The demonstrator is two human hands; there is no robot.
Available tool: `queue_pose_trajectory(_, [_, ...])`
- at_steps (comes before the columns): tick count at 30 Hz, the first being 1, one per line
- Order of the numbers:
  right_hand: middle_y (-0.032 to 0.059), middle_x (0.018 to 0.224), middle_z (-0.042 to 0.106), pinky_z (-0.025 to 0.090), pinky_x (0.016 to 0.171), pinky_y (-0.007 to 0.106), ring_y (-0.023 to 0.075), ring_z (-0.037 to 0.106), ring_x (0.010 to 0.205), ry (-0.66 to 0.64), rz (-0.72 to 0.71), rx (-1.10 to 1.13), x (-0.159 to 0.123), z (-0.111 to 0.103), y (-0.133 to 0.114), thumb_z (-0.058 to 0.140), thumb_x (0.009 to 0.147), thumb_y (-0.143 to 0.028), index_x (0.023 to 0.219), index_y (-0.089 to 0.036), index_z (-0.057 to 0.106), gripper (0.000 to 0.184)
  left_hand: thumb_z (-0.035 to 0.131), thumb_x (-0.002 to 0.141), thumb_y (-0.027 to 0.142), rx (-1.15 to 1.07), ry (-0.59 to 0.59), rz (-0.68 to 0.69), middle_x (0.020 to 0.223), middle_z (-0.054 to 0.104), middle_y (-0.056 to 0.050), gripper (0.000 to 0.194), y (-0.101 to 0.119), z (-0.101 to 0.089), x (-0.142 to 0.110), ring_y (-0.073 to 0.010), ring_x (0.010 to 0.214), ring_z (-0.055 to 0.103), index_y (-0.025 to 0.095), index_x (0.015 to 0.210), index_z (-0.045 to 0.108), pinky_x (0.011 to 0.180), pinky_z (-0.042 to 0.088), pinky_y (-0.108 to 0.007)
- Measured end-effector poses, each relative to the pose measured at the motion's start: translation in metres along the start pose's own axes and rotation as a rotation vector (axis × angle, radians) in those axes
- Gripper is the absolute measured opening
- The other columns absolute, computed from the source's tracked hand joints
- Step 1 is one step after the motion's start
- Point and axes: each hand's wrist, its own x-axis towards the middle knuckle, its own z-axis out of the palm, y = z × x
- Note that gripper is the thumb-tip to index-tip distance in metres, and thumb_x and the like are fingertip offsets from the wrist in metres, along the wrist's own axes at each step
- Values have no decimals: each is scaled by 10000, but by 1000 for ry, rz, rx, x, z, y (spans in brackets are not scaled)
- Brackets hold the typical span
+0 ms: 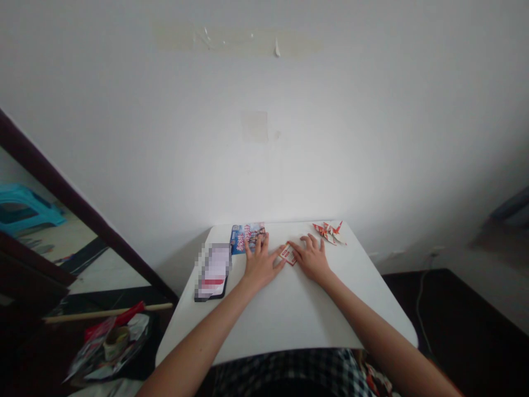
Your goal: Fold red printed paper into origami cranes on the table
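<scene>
A small piece of folded paper (289, 254), white with red printing and edges, lies near the middle of the white table. At its left corner are the thumb and index finger of my left hand (261, 263), closed on the edge, while the other fingers spread over the tabletop and the blue leaflet. My right hand (313, 260) has its index finger and thumb on the paper's right side, with its remaining fingers bent and resting on the table. The fingertips partly cover the paper, so its full shape is hidden.
A blue printed leaflet (237, 241) lies behind my left hand, and a phone (215, 270) with a blurred screen is left of it. Red-and-white folded paper pieces (329, 232) sit at the back right. The white table (289, 320) stands against a wall. A bin bag (118, 342) is on the floor.
</scene>
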Motion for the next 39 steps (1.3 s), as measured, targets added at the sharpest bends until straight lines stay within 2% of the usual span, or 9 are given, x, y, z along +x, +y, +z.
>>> queue_pose_trajectory(9, [79, 1492, 483, 156, 1192, 647, 323, 258, 1490, 35, -10, 9, -1, 3, 1, 338, 1052, -493, 1468, -458, 490, 445, 359, 966, 667, 0, 3, -13, 1693, 276, -43, 529, -4, -1, -10, -413, 1558, 184, 526, 1461, 478, 1165, -46, -776])
queue_pose_trajectory(15, [71, 1506, 469, 161, 1188, 654, 328, 267, 1485, 19, 6, 15, 0, 3, 1, 325, 1050, -510, 1477, -485, 465, 451, 415, 962, 632, 26, 21, -28, 1691, 286, -4, 504, -5, -3, -16, -412, 1561, 174, 542, 1454, 478, 1175, -81, -756])
queue_pose_trajectory(20, [72, 1511, 466, 166, 1186, 662, 335, 260, 1490, 12, 10, 16, 0, 3, 1, 321, 1049, -516, 1475, -480, 473, 454, 452, 958, 603, 24, -10, -57, 1695, 272, 27, 503, -5, -8, -22, -412, 1561, 167, 549, 1458, 466, 1180, -95, -745])
queue_pose_trajectory(28, [76, 1511, 459, 155, 1186, 665, 335, 255, 1491, 8, 0, 26, 0, 4, 2, 319, 1049, -524, 1486, -486, 451, 458, 440, 952, 630, -3, -4, -64, 1682, 306, 15, 509, -8, -6, -29, -441, 1549, 173, 541, 1451, 485, 1164, -89, -770])
queue_pose_trajectory(34, [80, 1506, 460, 181, 1182, 656, 333, 272, 1481, 4, 2, 30, 0, 2, 1, 306, 1053, -522, 1491, -484, 445, 462, 438, 950, 652, -17, -17, -58, 1698, 264, -11, 480, -8, -10, -20, -439, 1539, 205, 518, 1392, 570, 1137, -89, -801])
queue_pose_trajectory(39, [79, 1521, 448, 185, 1180, 652, 333, 256, 1487, -17, 9, 19, -1, -1, 1, 319, 1053, -504, 1493, -484, 441, 458, 421, 948, 672, -40, 9, -39, 1713, 216, -1, 502, -1, -9, 2, -423, 1552, 181, 540, 1421, 522, 1145, -64, -802])
